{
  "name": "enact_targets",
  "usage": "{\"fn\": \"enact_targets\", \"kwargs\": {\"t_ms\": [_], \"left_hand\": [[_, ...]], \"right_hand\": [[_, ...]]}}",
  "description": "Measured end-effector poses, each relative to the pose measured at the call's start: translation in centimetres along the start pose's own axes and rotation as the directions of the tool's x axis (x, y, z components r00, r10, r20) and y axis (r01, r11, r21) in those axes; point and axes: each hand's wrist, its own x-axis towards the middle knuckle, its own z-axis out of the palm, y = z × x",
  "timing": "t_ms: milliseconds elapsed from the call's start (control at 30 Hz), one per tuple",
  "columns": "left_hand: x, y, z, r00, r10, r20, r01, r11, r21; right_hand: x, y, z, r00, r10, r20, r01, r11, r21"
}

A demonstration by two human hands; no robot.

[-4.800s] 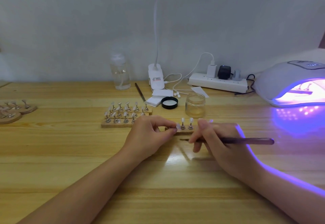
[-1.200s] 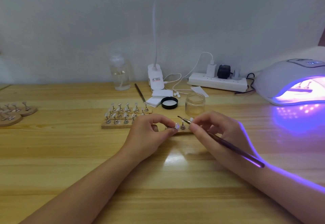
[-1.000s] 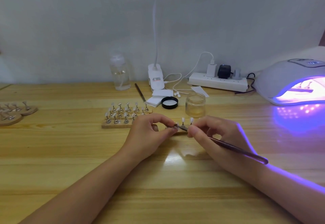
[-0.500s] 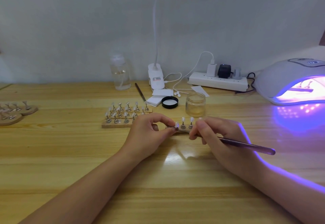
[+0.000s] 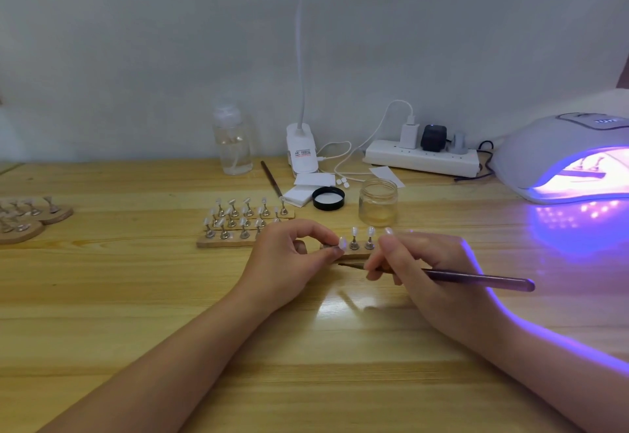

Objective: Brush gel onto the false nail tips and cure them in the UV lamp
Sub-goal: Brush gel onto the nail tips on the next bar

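Head view: left hand [image 5: 289, 262] curled, thumb and forefinger pinching a false nail tip [image 5: 342, 243] on its metal stand at the left end of a small wooden holder strip [image 5: 354, 255]. On the same strip, 2 more tips upright on stands [image 5: 361, 238], just right of the pinched one. Right hand [image 5: 425, 272] clenched around a gel brush [image 5: 476, 277], fingers wrapped near the bristle end. Brush lying nearly level, long axis running left to right, bristle tip [image 5: 343, 265] pointing left, just in front of the strip and below the pinched tip; contact with the table not clear. Handle end out past the right wrist. Open glass gel jar [image 5: 378, 202] behind the strip, its black lid [image 5: 328, 198] beside it on the left. Larger wooden holder [image 5: 238, 225] full of tips to the left. UV lamp [image 5: 565, 157] lit violet at far right on the wooden table [image 5: 136, 296], a holder inside.
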Motion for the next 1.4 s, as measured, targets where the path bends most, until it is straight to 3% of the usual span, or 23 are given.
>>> {"fn": "enact_targets", "kwargs": {"t_ms": [133, 267, 433, 533, 600, 767, 900, 1000, 1100, 1200, 1333, 1400], "left_hand": [[0.02, -0.02, -0.01, 1.0, 0.008, 0.001, -0.008, 1.0, -0.011], [0.07, -0.17, -0.02, 1.0, 0.008, 0.007, -0.008, 1.0, -0.017], [0.09, -0.2, 0.0, 1.0, 0.01, 0.005, -0.01, 1.0, -0.011], [0.05, -0.21, -0.04, 1.0, 0.013, 0.001, -0.013, 1.0, -0.023], [0.09, -0.2, 0.01, 1.0, 0.013, -0.001, -0.013, 0.999, -0.031], [0.11, -0.21, 0.02, 1.0, 0.015, -0.007, -0.015, 1.0, -0.021], [0.12, -0.2, 0.01, 1.0, 0.014, -0.006, -0.014, 0.999, -0.03], [0.13, -0.16, 0.05, 1.0, 0.022, 0.002, -0.022, 1.0, -0.021], [0.08, -0.15, 0.01, 1.0, 0.02, 0.002, -0.02, 0.999, -0.026], [0.09, -0.23, 0.0, 1.0, 0.014, 0.003, -0.014, 1.0, -0.022], [0.08, -0.2, -0.01, 1.0, 0.005, -0.002, -0.005, 1.0, -0.023], [0.07, -0.13, 0.01, 1.0, -0.001, 0.0, 0.001, 1.0, -0.024]], "right_hand": [[0.29, 0.03, -0.17, 0.997, 0.017, -0.071, -0.02, 0.999, -0.036], [0.31, 0.14, -0.09, 0.999, 0.039, -0.028, -0.042, 0.995, -0.088], [0.07, 0.01, -0.09, 0.999, 0.012, -0.038, -0.012, 1.0, 0.006], [0.32, 0.03, -0.14, 0.995, 0.057, -0.086, -0.059, 0.998, -0.028], [0.41, 0.02, -0.15, 0.993, 0.095, -0.071, -0.098, 0.994, -0.052], [0.12, -0.24, -0.11, 0.999, 0.032, -0.012, -0.032, 0.999, -0.034], [0.12, -0.01, -0.13, 0.994, 0.06, -0.091, -0.057, 0.998, 0.037], [0.37, 0.23, -0.16, 0.989, 0.102, -0.11, -0.107, 0.994, -0.035], [0.38, 0.3, 0.0, 0.997, 0.05, -0.063, -0.057, 0.991, -0.117], [0.19, 0.27, 0.0, 0.999, -0.015, -0.032, 0.013, 0.997, -0.075], [0.09, 0.2, -0.11, 0.997, 0.046, -0.065, -0.043, 0.998, 0.035], [0.23, 0.16, -0.15, 0.993, 0.066, -0.1, -0.066, 0.998, 0.003]]}}
